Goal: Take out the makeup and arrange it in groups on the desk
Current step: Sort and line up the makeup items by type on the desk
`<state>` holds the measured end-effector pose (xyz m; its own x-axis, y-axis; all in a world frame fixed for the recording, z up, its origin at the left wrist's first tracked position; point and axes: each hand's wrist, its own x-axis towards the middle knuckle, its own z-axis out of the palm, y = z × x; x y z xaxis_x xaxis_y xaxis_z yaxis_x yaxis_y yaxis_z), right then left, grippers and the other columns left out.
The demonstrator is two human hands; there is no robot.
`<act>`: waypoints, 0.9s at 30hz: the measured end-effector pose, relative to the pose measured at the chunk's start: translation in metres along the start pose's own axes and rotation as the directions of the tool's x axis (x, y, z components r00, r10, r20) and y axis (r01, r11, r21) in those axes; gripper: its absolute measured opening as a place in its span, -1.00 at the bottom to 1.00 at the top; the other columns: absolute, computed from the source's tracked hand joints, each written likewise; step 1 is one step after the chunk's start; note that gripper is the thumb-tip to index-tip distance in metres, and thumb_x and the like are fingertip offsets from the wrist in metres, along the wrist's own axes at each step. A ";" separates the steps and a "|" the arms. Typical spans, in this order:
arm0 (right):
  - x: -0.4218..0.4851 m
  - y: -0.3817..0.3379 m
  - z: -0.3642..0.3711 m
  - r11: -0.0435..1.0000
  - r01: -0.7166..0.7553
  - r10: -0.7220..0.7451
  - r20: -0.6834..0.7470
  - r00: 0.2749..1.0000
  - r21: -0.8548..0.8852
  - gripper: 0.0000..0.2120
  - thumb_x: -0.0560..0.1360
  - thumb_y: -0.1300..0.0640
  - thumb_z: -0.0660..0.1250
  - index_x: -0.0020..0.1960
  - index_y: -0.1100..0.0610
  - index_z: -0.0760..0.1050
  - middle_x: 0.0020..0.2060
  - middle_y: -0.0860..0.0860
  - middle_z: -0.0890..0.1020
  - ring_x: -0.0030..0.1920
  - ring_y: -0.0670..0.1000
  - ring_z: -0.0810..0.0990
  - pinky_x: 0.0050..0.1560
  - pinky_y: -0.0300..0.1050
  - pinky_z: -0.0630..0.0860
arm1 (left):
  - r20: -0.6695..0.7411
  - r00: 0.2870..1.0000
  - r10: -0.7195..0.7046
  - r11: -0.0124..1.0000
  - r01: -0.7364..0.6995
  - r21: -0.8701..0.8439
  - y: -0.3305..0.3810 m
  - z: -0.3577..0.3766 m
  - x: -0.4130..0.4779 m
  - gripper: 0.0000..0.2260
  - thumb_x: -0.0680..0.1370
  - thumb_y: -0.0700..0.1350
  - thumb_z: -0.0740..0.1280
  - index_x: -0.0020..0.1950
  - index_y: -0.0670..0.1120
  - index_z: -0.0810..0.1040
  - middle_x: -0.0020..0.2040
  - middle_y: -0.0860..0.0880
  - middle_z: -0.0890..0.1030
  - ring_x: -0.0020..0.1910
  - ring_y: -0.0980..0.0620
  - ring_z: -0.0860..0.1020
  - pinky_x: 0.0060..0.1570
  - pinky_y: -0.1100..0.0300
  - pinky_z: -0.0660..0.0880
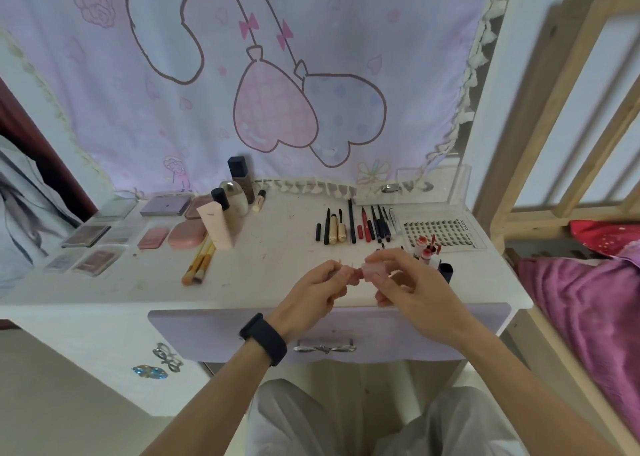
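1. Head view: left hand (313, 291) and right hand (412, 282) both pinch a small pink item (373, 271) above the counter's (277, 272) front edge.
2. Fingers hide most of it; blur leaves its kind unclear.
3. Red lipsticks (426, 252) stand partly behind the right hand.

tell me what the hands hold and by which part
A small pink item, pinched at its ends: left hand on one end, right hand on the other.
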<state>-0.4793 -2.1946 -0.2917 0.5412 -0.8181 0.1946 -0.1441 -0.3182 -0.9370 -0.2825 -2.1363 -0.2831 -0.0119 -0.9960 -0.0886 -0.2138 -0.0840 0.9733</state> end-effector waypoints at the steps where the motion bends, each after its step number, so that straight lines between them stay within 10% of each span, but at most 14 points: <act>1: -0.001 0.000 0.000 0.999 0.025 -0.025 0.003 1.000 -0.040 -0.79 0.54 -0.17 0.35 0.16 -0.20 0.54 -0.03 -0.17 0.68 -0.11 -0.03 0.70 -0.04 -0.16 0.65 | 0.016 1.000 -0.010 0.999 0.011 -0.041 0.001 0.000 0.000 -0.74 0.70 -0.02 0.15 0.09 -0.17 0.53 -0.37 0.22 0.47 -0.47 0.22 0.30 -0.44 0.36 0.23; 5: -0.001 -0.001 -0.005 0.997 0.054 -0.053 0.011 0.999 -0.051 -0.75 0.61 0.11 0.37 0.19 -0.20 0.52 0.03 -0.16 0.67 -0.08 -0.02 0.68 -0.01 -0.17 0.64 | 0.041 0.999 -0.024 0.994 0.028 -0.106 0.005 0.002 0.001 -0.72 0.70 0.00 0.15 0.05 -0.16 0.55 -0.35 0.09 0.33 -0.44 0.13 0.20 -0.44 0.30 0.16; 10: 0.006 -0.015 -0.013 0.990 -0.124 0.127 0.036 0.991 -0.074 -0.75 0.59 -0.22 0.30 0.02 -0.06 0.61 -0.22 -0.05 0.70 -0.30 -0.06 0.65 -0.22 -0.12 0.66 | 0.045 0.999 0.007 0.999 -0.005 -0.032 0.004 0.009 0.005 -0.71 0.70 -0.01 0.15 0.08 -0.20 0.52 -0.38 0.25 0.50 -0.47 0.23 0.31 -0.45 0.37 0.24; 22: -0.003 -0.021 -0.022 0.964 0.194 -0.189 0.041 0.981 -0.182 -0.70 0.58 0.29 0.38 0.13 -0.11 0.58 0.00 -0.19 0.64 -0.02 -0.06 0.64 -0.12 -0.36 0.55 | 0.169 0.980 -0.107 0.939 0.156 -0.307 0.007 0.008 0.013 -0.65 0.57 0.18 0.26 -0.19 -0.02 0.65 -0.36 0.04 0.23 -0.42 0.08 0.12 -0.42 0.24 0.08; 27: 0.004 -0.028 -0.023 0.992 -0.043 0.042 -0.009 0.999 -0.120 -0.71 0.50 -0.35 0.34 0.14 -0.26 0.52 -0.07 -0.18 0.70 -0.13 -0.13 0.69 -0.15 -0.20 0.65 | 0.102 0.993 -0.059 0.974 0.080 -0.212 0.010 0.010 0.012 -0.66 0.62 0.15 0.23 -0.08 -0.10 0.59 -0.37 0.06 0.25 -0.45 0.11 0.14 -0.47 0.29 0.13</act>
<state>-0.4923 -2.1996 -0.2584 0.5270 -0.8350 0.1581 -0.2656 -0.3385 -0.9027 -0.2945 -2.1491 -0.2769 -0.0992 -0.9809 -0.1672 -0.0019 -0.1678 0.9858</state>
